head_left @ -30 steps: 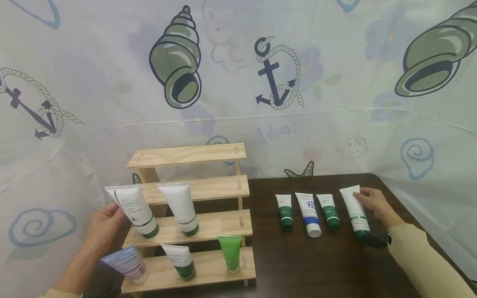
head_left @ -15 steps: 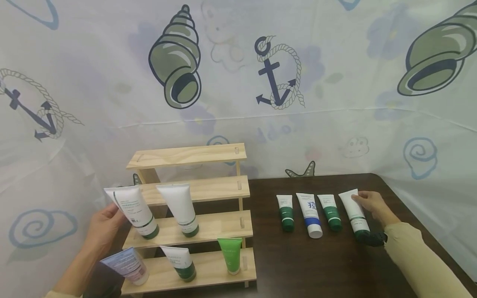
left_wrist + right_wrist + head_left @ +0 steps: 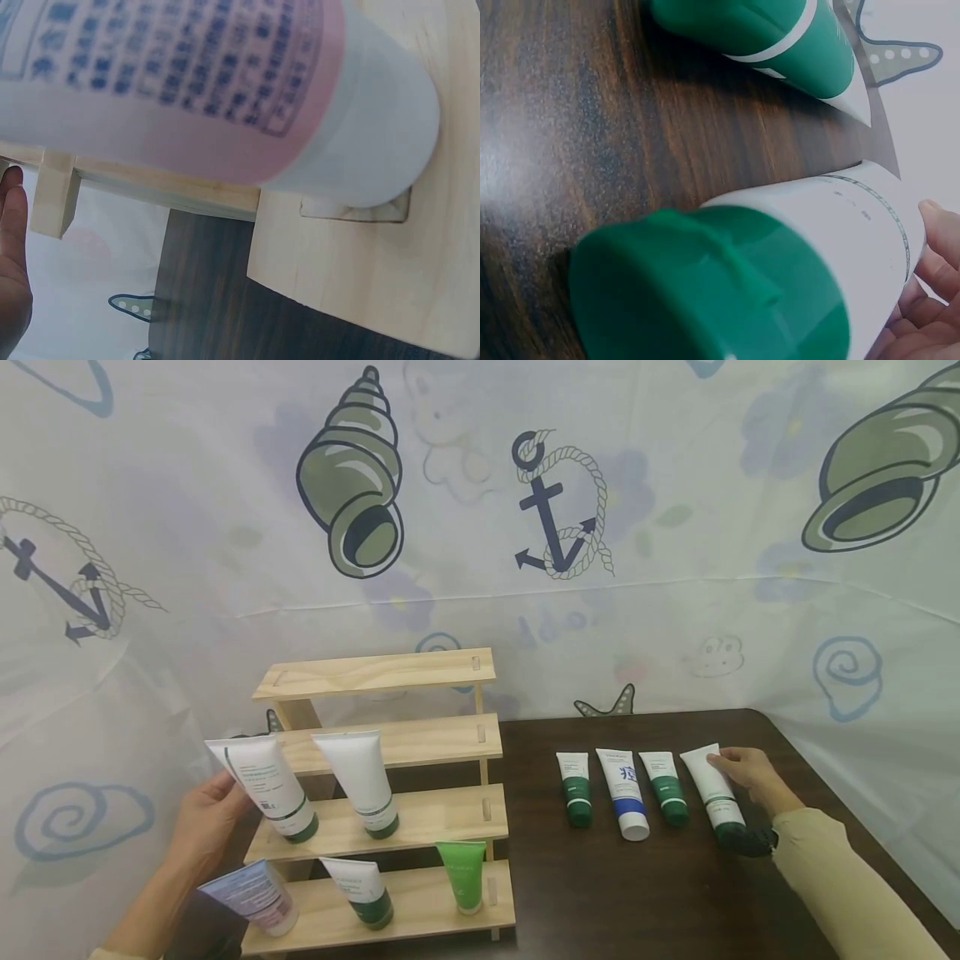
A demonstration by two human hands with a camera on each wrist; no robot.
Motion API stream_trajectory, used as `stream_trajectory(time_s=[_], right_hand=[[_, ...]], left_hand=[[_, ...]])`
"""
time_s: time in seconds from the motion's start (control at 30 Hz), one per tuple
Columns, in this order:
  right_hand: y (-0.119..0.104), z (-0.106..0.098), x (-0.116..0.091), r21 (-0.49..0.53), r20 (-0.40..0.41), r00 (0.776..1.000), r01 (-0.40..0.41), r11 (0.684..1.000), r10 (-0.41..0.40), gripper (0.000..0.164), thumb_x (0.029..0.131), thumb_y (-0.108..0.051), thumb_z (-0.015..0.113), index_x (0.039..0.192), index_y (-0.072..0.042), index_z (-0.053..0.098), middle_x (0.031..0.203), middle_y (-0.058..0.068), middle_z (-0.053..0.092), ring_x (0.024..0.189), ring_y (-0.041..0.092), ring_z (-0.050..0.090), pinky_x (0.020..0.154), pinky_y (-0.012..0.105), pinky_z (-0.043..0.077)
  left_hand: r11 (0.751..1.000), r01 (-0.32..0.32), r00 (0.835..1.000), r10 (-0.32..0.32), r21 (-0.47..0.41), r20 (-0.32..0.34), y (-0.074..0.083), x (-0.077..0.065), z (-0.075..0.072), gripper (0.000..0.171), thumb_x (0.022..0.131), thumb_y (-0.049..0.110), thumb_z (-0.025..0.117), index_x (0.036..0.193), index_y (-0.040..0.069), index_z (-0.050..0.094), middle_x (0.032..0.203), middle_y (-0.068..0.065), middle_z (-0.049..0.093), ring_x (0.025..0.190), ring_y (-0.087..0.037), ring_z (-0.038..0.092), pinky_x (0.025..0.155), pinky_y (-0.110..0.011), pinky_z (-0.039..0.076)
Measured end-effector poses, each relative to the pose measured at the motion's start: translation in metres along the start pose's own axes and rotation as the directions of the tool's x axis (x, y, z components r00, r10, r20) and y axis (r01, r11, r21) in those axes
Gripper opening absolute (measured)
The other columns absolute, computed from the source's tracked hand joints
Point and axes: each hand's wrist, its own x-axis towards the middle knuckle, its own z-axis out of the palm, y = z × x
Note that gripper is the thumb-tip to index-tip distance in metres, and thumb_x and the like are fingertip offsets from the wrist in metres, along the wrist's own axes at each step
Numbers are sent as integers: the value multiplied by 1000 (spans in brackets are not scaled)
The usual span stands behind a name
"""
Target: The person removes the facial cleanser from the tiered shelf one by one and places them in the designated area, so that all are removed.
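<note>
In the head view my left hand point(image 3: 206, 822) grips the edge of a large white squeeze tube point(image 3: 258, 777), which stands cap down at the left end of a wooden shelf tier. The tube hides some of its fingertips. Over on the table, my right hand point(image 3: 753, 777) pinches the upper end of a white squeeze tube point(image 3: 708, 781) lying with its green cap towards me. The right wrist view shows that green cap point(image 3: 712, 292) close up, the fingers point(image 3: 941, 232) at the far end. A blue-pink tube point(image 3: 225, 90) fills much of the left wrist view.
The tiered wooden rack point(image 3: 378, 673) also bears another white tube point(image 3: 363, 781), a white-green tube point(image 3: 360, 889) and a bright green tube point(image 3: 463, 872). Three tubes, one a blue-banded tube point(image 3: 624, 793), lie on the dark table point(image 3: 622, 893). A patterned cloth point(image 3: 465, 527) hangs behind.
My right hand and its tube have shifted slightly to the left at the upper end. The left hand stays at its tube; the head view has moved a little.
</note>
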Motion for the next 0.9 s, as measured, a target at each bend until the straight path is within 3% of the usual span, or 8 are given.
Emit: stream_trajectory(time_s=[0.1,0.33,0.53,0.7,0.9], right_hand=[[1,0,2,-2,-5,1000,-15,1000,15,85,93,-50,46,141,14,19,142,40,18,128,58,24,97,73,27],[0,0,2,-4,3,1000,-19,1000,19,82,94,-49,45,141,14,20,142,40,20,128,57,26,98,72,29],[-3,1,2,-22,-7,1000,-21,1000,21,73,96,-37,46,138,18,22,138,41,24,126,55,33,99,65,35],[-6,2,1,-14,-28,999,-20,1000,20,64,96,-26,47,135,20,26,133,40,32,118,49,43,96,53,45],[-8,2,-2,-33,-79,996,-35,999,32,54,94,-22,49,127,20,37,117,35,46,95,36,56,74,38,56]], left_hand=[[1000,2,1000,-2,13,0,-1,0,0,56,93,41,55,139,9,45,96,36,54,98,13,42,104,-64,26],[1000,6,1000,-6,21,2,0,0,0,59,94,42,53,141,8,42,98,36,54,118,-3,45,105,-64,26],[1000,-4,1000,4,22,4,0,0,1,57,94,41,53,140,9,43,99,36,54,112,3,44,104,-64,25],[1000,0,1000,0,23,9,0,0,1,60,94,41,53,142,7,40,101,36,53,125,-11,42,105,-65,24],[1000,3,1000,-3,17,25,0,1,1,63,95,41,52,143,5,36,106,35,51,140,-33,27,106,-66,21]])
